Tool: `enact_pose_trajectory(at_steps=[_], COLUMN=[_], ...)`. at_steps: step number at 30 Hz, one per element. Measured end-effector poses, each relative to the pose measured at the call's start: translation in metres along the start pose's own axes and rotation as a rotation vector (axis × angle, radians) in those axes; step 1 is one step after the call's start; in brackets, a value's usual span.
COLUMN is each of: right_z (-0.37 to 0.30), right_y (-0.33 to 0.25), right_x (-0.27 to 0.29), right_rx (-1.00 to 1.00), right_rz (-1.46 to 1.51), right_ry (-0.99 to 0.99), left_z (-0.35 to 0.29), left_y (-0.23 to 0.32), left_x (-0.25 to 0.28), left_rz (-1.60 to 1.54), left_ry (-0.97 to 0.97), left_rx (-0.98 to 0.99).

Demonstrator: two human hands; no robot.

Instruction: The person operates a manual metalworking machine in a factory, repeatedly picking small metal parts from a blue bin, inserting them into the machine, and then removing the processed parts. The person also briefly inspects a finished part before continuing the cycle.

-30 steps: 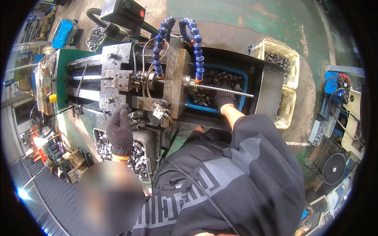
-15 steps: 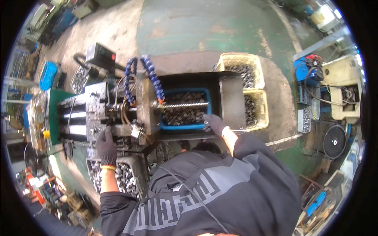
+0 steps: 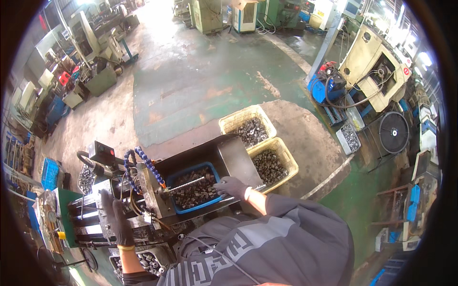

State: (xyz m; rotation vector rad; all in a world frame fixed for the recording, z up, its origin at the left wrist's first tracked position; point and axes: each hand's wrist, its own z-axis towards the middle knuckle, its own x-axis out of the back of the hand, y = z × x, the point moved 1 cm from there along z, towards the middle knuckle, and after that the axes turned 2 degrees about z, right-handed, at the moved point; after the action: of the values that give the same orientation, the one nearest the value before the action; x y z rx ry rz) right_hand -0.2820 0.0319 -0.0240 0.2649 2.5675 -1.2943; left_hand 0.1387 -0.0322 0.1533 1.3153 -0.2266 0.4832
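Note:
My left hand (image 3: 118, 224), in a dark glove, is over the carriage of a metal machine (image 3: 98, 212), with its fingers stretched and apart. In another dark glove, my right hand (image 3: 231, 188) is beside the free end of a spiral-grooved rod (image 3: 191, 183). Its fingers are bent together; what they hold, if anything, is too small to make out. The rod sticks out from the machine's block (image 3: 155, 198) over a blue basket (image 3: 180, 209) of small dark metal parts. Another thin metal rod (image 3: 260, 187) shows beside my right wrist.
Two yellow crates, one (image 3: 226, 123) behind the other (image 3: 292, 168), hold metal parts beyond the dark sheet-metal tray (image 3: 238, 159). Blue segmented hoses (image 3: 149, 164) rise from the block. A bin of metal pieces (image 3: 164, 255) stands below my left forearm. Other machines (image 3: 377, 66) line the floor.
The view has tilted up, bringing more of the floor and far machines in. My left hand's fingers have straightened over the carriage. My right hand stays near the rod's end.

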Motion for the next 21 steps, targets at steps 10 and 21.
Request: enact_pose_trajectory(at_steps=[10, 21], right_z=[-0.017, -0.056], right_y=[-0.083, -0.121], right_x=[-0.113, -0.111], right_rx=[0.800, 0.378], right_rz=[-0.712, 0.025], right_ry=[-0.187, -0.597], left_z=[-0.015, -0.007], left_y=[0.094, 0.100], left_x=[-0.151, -0.176], left_rz=[-0.115, -0.410], left_ry=[-0.749, -0.664], left_rx=[-0.016, 0.071])
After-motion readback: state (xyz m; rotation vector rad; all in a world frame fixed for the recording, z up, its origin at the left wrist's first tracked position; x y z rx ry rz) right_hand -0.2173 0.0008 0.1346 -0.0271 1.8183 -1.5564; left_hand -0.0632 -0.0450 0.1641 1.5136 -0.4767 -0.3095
